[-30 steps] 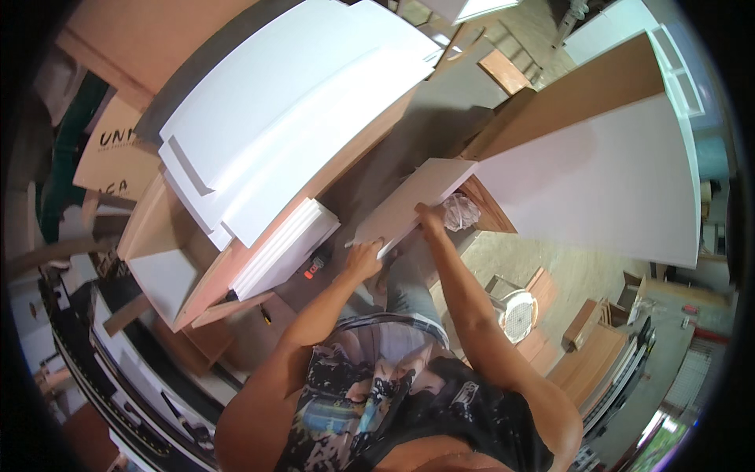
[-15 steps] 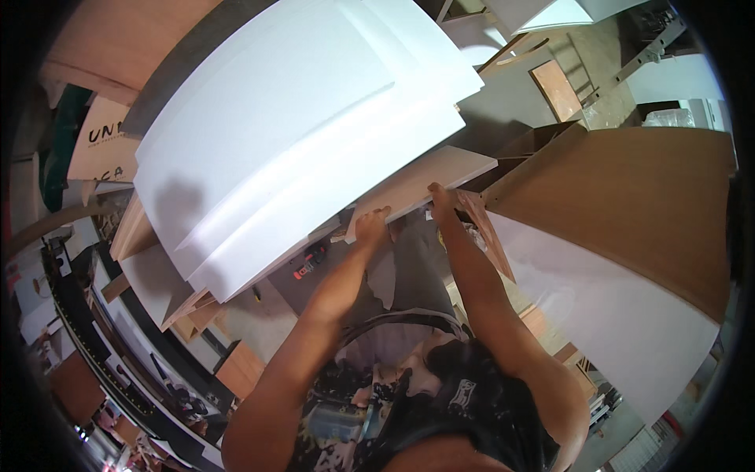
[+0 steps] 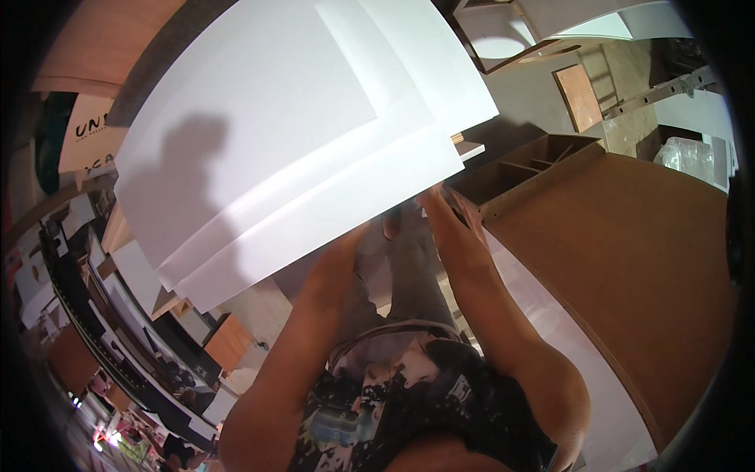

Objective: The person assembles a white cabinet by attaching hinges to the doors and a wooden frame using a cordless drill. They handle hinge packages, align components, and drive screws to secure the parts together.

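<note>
A stack of large white panels [image 3: 314,149] spreads in front of me, its sheets overlapping in steps. Both my arms reach to its near edge. My left hand [image 3: 366,228] is almost wholly hidden beneath that edge, and its fingers do not show. My right hand [image 3: 430,197] is at the edge farther right, next to the brown cabinet's corner, with its fingers hidden too. A short end of a pale board [image 3: 470,149] sticks out under the stack on the right. Most of that board is covered, so my hold on it cannot be seen.
To the right lies a large brown cabinet [image 3: 621,259] with open compartments [image 3: 519,169], beside a white panel [image 3: 605,409]. A small wooden board [image 3: 577,97] is on the floor farther off. A cardboard piece [image 3: 86,134] stands at the left.
The pale board, gripped in both hands before, has gone forward under the white stack, with only an end showing. Both hands have become mostly hidden. My view has shifted.
</note>
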`<state>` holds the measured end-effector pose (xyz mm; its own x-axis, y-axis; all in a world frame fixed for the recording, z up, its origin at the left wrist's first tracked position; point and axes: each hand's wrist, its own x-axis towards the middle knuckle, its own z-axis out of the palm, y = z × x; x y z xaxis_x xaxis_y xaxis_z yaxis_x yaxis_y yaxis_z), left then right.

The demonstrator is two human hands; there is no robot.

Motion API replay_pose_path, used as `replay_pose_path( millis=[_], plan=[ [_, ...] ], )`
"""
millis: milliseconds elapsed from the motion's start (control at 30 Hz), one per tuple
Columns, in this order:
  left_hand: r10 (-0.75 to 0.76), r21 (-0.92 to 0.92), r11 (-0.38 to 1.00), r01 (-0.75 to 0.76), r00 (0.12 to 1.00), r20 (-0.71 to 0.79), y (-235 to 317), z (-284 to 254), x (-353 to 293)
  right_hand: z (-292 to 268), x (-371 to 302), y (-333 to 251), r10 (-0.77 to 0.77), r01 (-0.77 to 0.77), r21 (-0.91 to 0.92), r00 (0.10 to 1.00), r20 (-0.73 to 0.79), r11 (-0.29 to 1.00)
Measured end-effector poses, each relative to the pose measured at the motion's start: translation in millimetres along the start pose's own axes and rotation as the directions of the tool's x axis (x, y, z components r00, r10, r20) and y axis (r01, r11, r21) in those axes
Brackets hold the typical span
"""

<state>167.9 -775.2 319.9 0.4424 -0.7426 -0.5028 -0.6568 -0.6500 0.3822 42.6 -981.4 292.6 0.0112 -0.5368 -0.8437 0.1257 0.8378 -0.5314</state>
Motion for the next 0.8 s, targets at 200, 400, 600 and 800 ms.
replay_pose_path(
  millis=[200, 400, 600, 800],
  plan=[
    [-0.071, -0.016, 0.997, 0.071, 0.997, -0.011, -12.7, -15.6, -15.3, 4.4, 14.0, 13.4, 0.043, -0.043, 0.007, 0.999, 0.007, 0.999],
    [-0.127, -0.021, 0.992, 0.127, 0.992, -0.015, -24.0, -24.2, -29.1, 7.5, 27.4, 24.6, 0.075, -0.075, 0.017, 0.997, 0.006, 0.997],
    [-0.192, -0.028, 0.981, 0.192, 0.981, -0.019, -33.7, -29.2, -46.5, 10.6, 36.1, 33.1, 0.1, -0.101, 0.015, 0.995, 0.021, 0.995],
    [-0.226, -0.034, 0.974, 0.225, 0.974, -0.021, -38.8, -26.7, -49.3, 8.7, 38.0, 43.3, 0.123, -0.124, 0.014, 0.992, 0.03, 0.992]
  ],
)
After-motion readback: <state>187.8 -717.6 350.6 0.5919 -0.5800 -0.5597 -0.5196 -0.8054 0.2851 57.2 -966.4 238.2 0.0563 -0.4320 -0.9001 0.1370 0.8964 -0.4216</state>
